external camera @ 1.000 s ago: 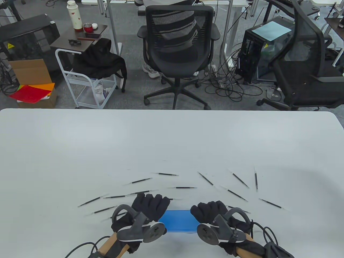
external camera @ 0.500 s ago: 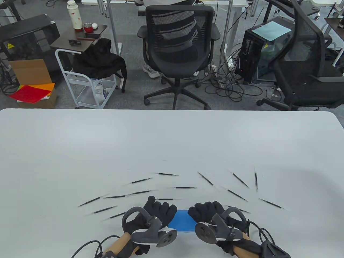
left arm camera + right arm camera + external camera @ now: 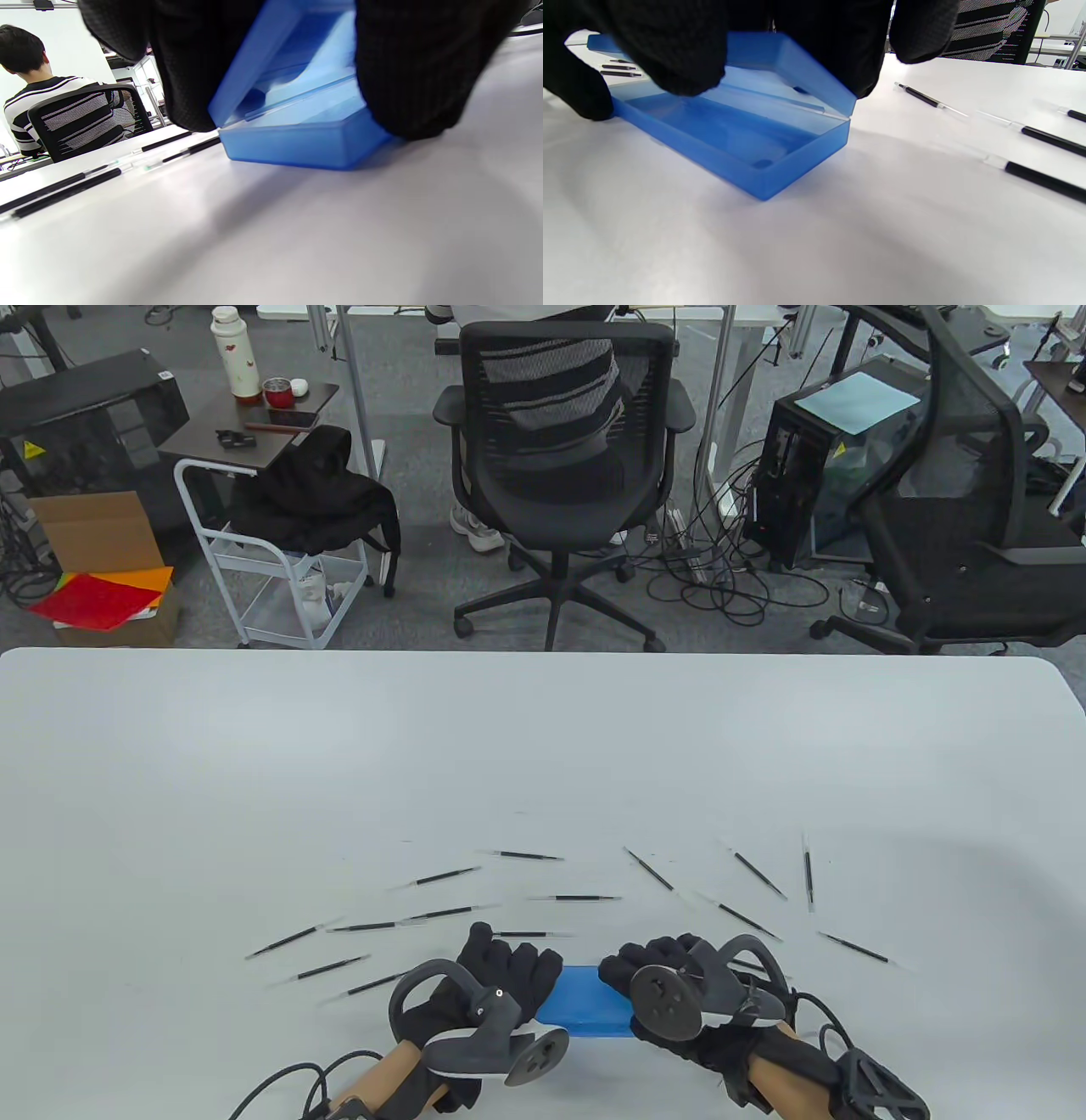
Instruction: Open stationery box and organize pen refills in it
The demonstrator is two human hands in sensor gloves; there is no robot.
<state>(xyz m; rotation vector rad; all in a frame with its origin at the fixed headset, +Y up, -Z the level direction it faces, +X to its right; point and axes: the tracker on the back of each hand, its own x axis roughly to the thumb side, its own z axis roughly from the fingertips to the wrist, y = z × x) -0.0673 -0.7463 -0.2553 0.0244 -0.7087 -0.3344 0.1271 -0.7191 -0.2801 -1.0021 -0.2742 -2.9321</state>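
nearest the table's front edge, the blue stationery box sits flat on the white table, between the two gloved hands. from above only a strip of blue shows; the wrist views add that its lid is raised partway, hinged along the far side, with the tray under it holding nothing visible. the left hand curls over the box's left end, fingers on the lifted lid and another part of the glove down at the tray's near corner. the right hand grips the right end, fingers bent over the lid's front edge; its thumb seems to rest by the tray rim, though the glove blurs there. beyond the hands, pen refills lie scattered in a loose arc on the table, all outside the box, some just beside the hands. farther back, past the table, stand a black office chair and a white cart; only the left wrist view shows a person in a striped shirt seated in that chair.
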